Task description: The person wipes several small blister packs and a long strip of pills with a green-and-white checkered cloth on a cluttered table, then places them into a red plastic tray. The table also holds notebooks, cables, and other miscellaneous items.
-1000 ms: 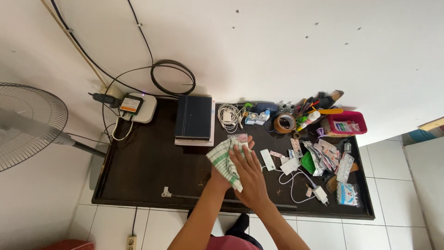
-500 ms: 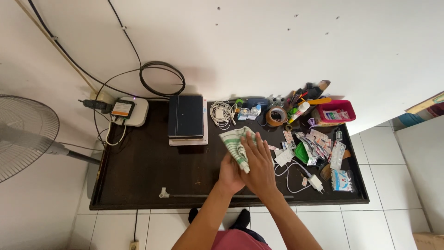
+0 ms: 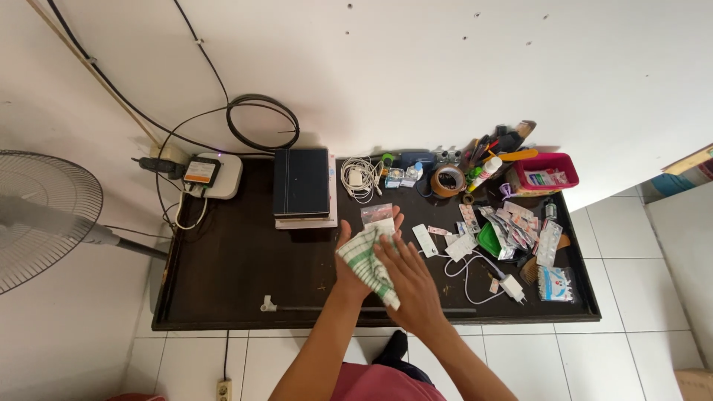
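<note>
A green-and-white checked cloth [image 3: 363,258] lies under both my hands on the dark tabletop [image 3: 238,260]. My left hand [image 3: 347,269] grips its left side, fingers curled around the fabric. Flat on the cloth's right part rests my right hand [image 3: 405,276], fingers spread. A small clear plastic bag [image 3: 377,214] lies just beyond the cloth, touching my fingertips.
A dark book stack [image 3: 301,186] and a white router [image 3: 213,175] with cables sit at the back left. Coiled white cable [image 3: 359,178], tape roll [image 3: 448,180], pink basket [image 3: 544,174], pill strips [image 3: 512,229] and a white charger [image 3: 512,287] crowd the right. A fan [image 3: 41,212] stands left.
Both hands and the cloth slid back toward me and slightly left, uncovering the small clear bag. The camera shifted a little.
</note>
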